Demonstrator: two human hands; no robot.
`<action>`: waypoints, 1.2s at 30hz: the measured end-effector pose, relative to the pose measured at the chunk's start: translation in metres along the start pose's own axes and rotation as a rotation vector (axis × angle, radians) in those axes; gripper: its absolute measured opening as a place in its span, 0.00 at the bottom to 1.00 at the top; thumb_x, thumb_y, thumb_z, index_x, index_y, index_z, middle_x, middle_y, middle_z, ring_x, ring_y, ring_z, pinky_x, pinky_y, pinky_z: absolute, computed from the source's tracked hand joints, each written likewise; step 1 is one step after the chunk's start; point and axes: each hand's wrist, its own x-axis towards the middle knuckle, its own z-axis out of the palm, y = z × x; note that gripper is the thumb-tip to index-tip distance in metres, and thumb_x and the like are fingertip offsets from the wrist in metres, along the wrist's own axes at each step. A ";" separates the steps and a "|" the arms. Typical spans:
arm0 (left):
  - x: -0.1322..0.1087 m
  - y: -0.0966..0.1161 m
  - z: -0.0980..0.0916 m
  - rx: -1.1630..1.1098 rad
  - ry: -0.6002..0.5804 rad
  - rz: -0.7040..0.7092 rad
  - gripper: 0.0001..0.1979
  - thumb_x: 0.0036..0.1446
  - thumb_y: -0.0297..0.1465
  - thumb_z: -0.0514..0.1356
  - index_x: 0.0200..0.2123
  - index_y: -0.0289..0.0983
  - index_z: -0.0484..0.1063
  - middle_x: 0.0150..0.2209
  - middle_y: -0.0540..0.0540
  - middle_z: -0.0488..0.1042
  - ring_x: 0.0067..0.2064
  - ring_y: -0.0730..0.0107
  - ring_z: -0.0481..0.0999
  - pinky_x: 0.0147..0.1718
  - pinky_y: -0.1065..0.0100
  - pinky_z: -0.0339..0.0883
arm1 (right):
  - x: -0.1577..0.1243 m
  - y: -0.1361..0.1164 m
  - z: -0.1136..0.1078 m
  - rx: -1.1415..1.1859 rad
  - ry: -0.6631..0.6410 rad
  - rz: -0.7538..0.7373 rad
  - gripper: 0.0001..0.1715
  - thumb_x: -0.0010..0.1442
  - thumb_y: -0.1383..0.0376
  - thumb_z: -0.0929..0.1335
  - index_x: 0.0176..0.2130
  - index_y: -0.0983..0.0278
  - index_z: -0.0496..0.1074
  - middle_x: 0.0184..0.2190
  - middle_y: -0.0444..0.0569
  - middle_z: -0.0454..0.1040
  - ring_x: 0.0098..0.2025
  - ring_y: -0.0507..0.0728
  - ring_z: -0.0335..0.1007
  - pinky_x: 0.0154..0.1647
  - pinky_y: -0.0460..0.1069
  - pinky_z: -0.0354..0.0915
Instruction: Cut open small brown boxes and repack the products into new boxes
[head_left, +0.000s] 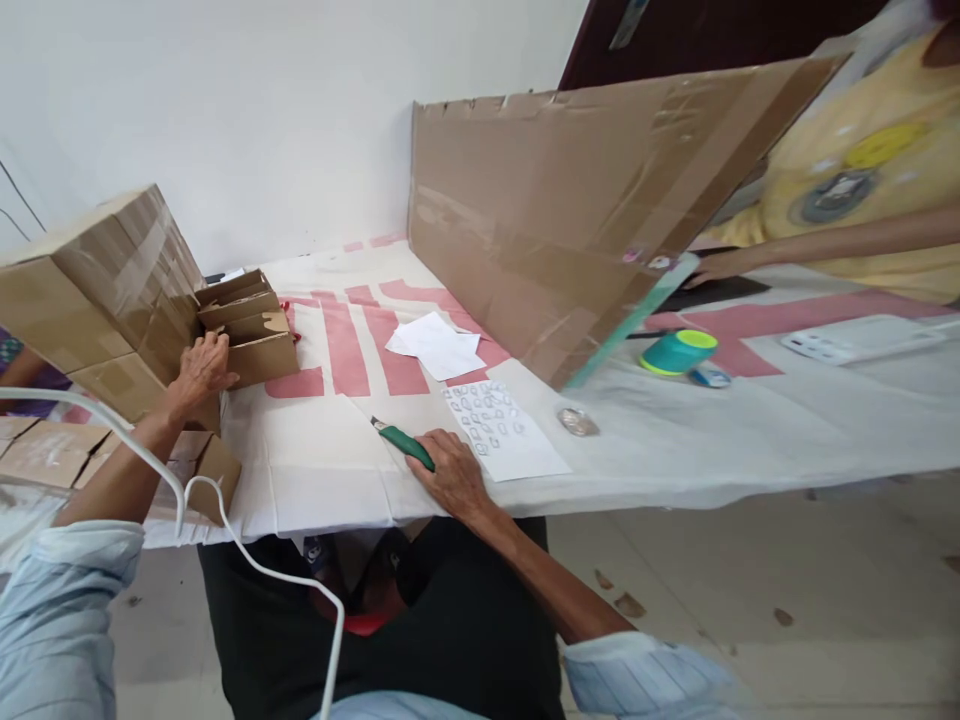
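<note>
On the left, my left hand [201, 375] is at the near corner of a small open cardboard box [262, 358], fingers bent over its edge and thumb against its side. Upright cardboard flaps or dividers show in the box's top. My right hand [452, 478] rests low on the table at the front edge, its fingers closed around the rear end of a green utility knife [405, 443]. The knife's tip points left and away from me. Just right of that hand lies a white sheet with rows of small drawn shapes [517, 440].
Stacked taped cartons [112, 290] stand at the left. A large cardboard sheet [585, 220] leans across the table's back. White papers [439, 345], a teal cylinder [679, 352] and a white power strip [862, 338] lie about. Another person's arm [825, 245] reaches in from the right. A white cable [262, 570] hangs in front.
</note>
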 end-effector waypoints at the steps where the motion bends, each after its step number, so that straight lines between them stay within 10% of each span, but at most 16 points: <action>1: -0.006 -0.003 -0.002 -0.007 0.004 0.010 0.33 0.62 0.38 0.67 0.66 0.33 0.65 0.65 0.25 0.69 0.66 0.34 0.70 0.61 0.44 0.67 | 0.000 0.000 0.000 -0.001 0.001 0.002 0.10 0.68 0.62 0.67 0.46 0.61 0.78 0.43 0.56 0.78 0.48 0.66 0.69 0.49 0.57 0.62; 19: -0.150 -0.066 -0.005 -0.289 -0.295 0.362 0.61 0.44 0.48 0.75 0.77 0.39 0.54 0.75 0.30 0.62 0.74 0.41 0.66 0.69 0.52 0.64 | 0.003 0.004 0.011 -0.081 0.009 -0.019 0.11 0.66 0.62 0.68 0.43 0.63 0.79 0.40 0.57 0.77 0.46 0.65 0.69 0.49 0.56 0.62; 27: -0.170 -0.058 0.007 -0.135 -0.355 0.250 0.62 0.41 0.30 0.75 0.78 0.41 0.52 0.77 0.27 0.56 0.77 0.32 0.57 0.68 0.37 0.61 | 0.005 0.003 0.011 -0.074 0.024 -0.030 0.12 0.66 0.61 0.67 0.41 0.62 0.80 0.39 0.56 0.77 0.44 0.65 0.69 0.48 0.56 0.63; 36: -0.170 -0.054 0.015 -0.203 -0.281 0.275 0.59 0.40 0.30 0.74 0.76 0.39 0.56 0.72 0.30 0.64 0.73 0.35 0.65 0.69 0.44 0.60 | 0.004 0.003 0.011 -0.083 0.009 -0.021 0.14 0.66 0.61 0.66 0.42 0.63 0.79 0.40 0.58 0.77 0.45 0.65 0.69 0.49 0.57 0.63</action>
